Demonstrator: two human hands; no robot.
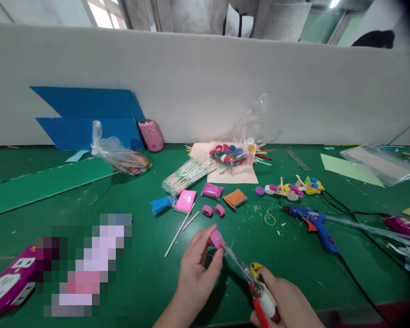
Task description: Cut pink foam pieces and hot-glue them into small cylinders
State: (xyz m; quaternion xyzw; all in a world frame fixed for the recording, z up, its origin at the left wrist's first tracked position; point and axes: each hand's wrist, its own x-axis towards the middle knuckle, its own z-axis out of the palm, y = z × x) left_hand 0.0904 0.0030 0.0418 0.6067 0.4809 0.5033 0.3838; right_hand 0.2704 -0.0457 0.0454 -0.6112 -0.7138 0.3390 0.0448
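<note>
My left hand (202, 262) pinches a small pink bottle cap (216, 238) between thumb and fingers. My right hand (287, 300) is closed around a red-handled tool (260, 313). Its long, shiny shaft has clear, stringy material along it, and the tip meets the cap. A white oval piece (268, 304) and a yellow piece (256, 268) show close to that grip; how they are held is unclear. Two more pink caps (213, 210) lie beyond my left hand. Two thin wooden sticks (179, 230) rest to their left.
A blue glue gun (314, 221) with a trailing cord lies right. Behind are clay packets (212, 191), bagged sticks (190, 174), bagged caps (228, 155) and cap-and-wood pieces (289, 189). A purple device (12, 282) sits left, beside a pixelated area. A pink canister (151, 135) stands farther back.
</note>
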